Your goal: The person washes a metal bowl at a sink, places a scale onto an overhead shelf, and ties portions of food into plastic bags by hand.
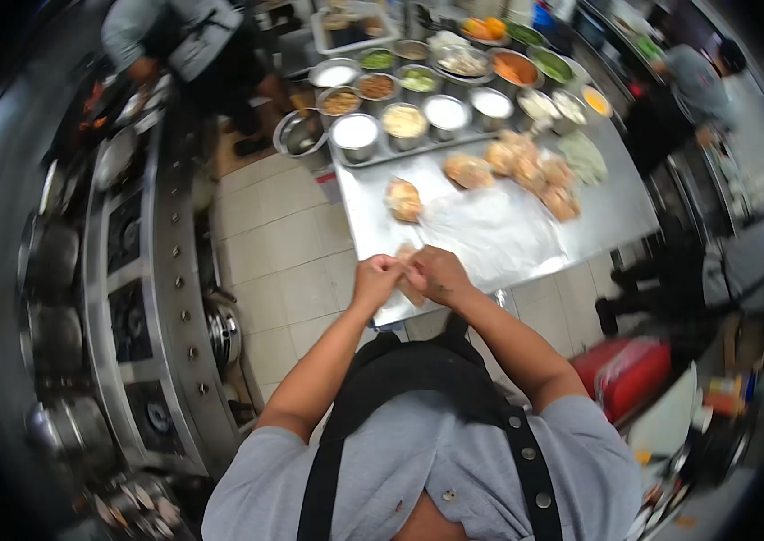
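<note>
My left hand (379,276) and my right hand (437,273) meet over the near left corner of the steel table. Both are closed, with the fingers pinched on the top of a small clear plastic bag (411,292). Something pale pinkish-brown is inside it, partly hidden by my fingers. Just beyond lies a filled plastic bag (404,199) with orange-brown food. To the right of my hands spreads a flat stack of clear plastic bags (490,230). Several more filled bags (526,162) are heaped behind it, beside a greenish cloth (583,159).
Several metal containers of food (403,123) line the back of the steel table (612,216). A stove (143,316) runs along the left. One co-worker (192,45) stands at the far left; others (693,90) are at the right. A red case (621,374) sits at lower right.
</note>
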The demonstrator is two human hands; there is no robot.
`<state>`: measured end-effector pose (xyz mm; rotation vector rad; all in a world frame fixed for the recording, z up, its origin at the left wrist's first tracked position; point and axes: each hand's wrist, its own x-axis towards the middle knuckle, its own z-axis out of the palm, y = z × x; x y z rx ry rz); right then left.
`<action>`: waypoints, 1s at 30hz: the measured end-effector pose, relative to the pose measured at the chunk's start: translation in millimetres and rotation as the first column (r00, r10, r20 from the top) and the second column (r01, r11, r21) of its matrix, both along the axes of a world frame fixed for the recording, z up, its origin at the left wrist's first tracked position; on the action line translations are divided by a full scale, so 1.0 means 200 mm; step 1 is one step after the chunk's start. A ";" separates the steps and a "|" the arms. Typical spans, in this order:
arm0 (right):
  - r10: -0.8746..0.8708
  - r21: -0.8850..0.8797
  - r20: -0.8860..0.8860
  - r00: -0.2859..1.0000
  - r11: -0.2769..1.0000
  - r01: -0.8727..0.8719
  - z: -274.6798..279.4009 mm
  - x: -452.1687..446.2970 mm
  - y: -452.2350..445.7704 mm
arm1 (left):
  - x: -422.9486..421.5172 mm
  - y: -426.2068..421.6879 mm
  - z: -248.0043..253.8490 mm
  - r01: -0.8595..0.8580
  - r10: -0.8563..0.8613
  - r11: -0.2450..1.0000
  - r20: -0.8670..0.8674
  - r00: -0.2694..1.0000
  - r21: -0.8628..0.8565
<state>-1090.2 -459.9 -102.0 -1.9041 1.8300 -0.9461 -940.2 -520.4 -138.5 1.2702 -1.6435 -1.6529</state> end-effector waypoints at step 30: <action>0.448 -0.195 -0.170 0.878 0.858 -0.475 -0.11 -0.19 -0.07 | -0.05 0.08 0.10 -0.007 0.014 0.999 0.164 0.986 -0.041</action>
